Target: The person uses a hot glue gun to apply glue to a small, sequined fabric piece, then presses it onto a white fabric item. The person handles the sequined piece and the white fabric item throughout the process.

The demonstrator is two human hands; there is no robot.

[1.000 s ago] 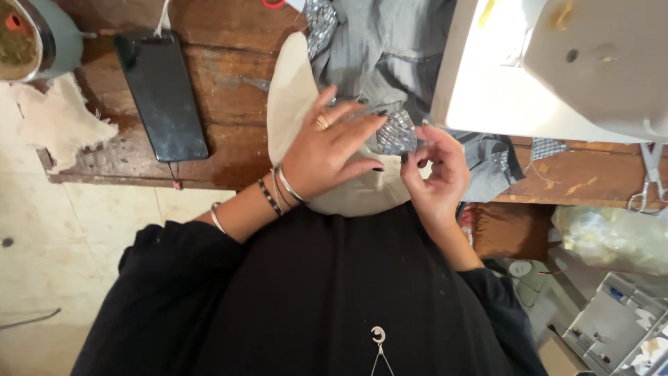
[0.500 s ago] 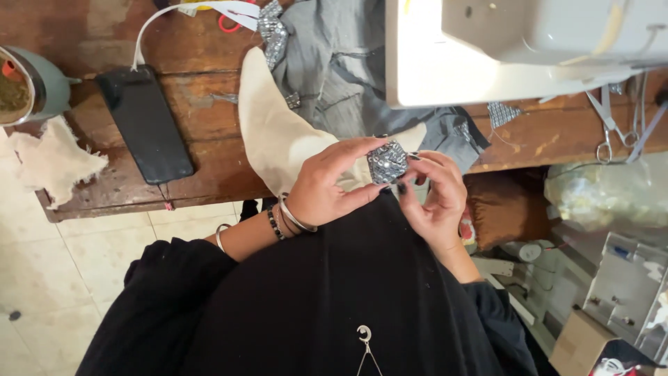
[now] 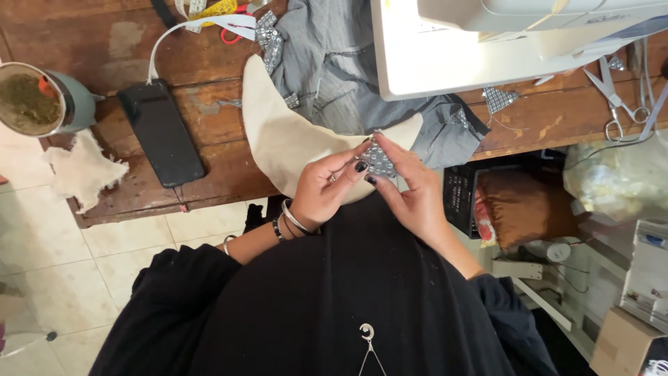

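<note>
Silvery beaded patch [image 3: 379, 159], a small sparkly bit of trim, is pinched between both hands right at the near edge of the wooden bench [image 3: 104, 42], over the person's black-clad lap. Left hand [image 3: 322, 191] has its thumb and fingertips closed on the patch's left side, dark nail polish showing, bangles on the wrist. Right hand [image 3: 415, 193] is closed on it too, fingers wrapped around the right side and top. Just behind the patch lies a cream crescent-shaped fabric piece [image 3: 285, 136], curving from the middle of the bench down to the near edge, and the left hand overlaps its lower end. Grey garment [image 3: 334, 69] is bunched up behind that, with more of the same beaded trim on it. White sewing machine [image 3: 487, 42] sits toward the right end of the bench, with small scissors [image 3: 616, 104] further right of it. Over on the left side there's a black phone [image 3: 161, 132] plugged into a white cable, and a green-grey cup [image 3: 42, 101] at the left edge with a pale scrap of cloth [image 3: 83, 170] near the front left corner.
</note>
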